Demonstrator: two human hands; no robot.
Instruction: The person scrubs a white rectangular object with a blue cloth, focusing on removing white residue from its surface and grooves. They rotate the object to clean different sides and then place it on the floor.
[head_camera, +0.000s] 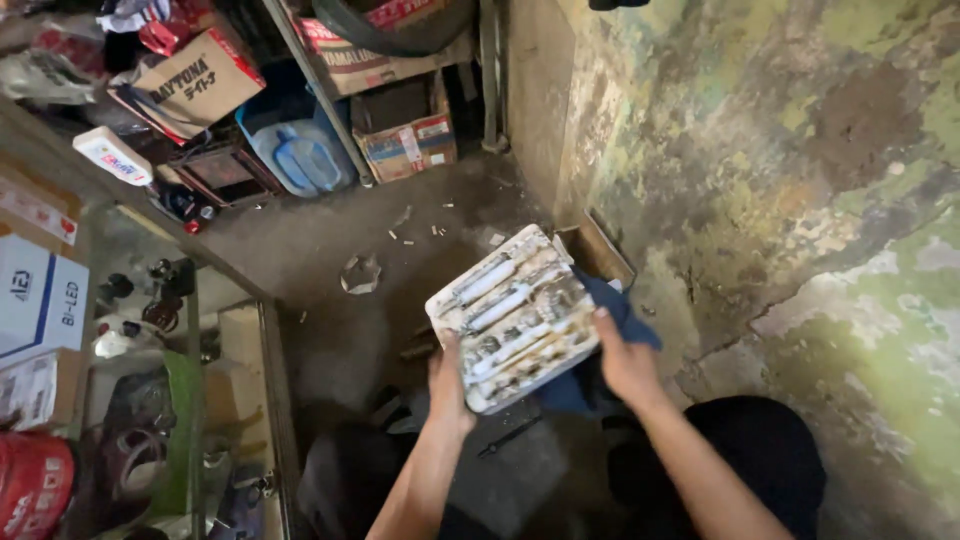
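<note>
I hold a dirty white rectangular block (512, 315) with ribbed tubes and grimy channels on its upper face, over the floor in front of my knees. My left hand (449, 385) grips its near left edge. My right hand (626, 362) grips its near right corner together with a dark blue rag (610, 320) that hangs under and behind the block. Both forearms reach up from the bottom of the view.
A stained, peeling wall (800, 180) fills the right side. Cardboard boxes (405, 140) and a blue plastic jug (300, 155) stand on the far floor under shelves. A glass counter (150, 300) with parts and boxes lies left. Small scraps litter the concrete floor (340, 250).
</note>
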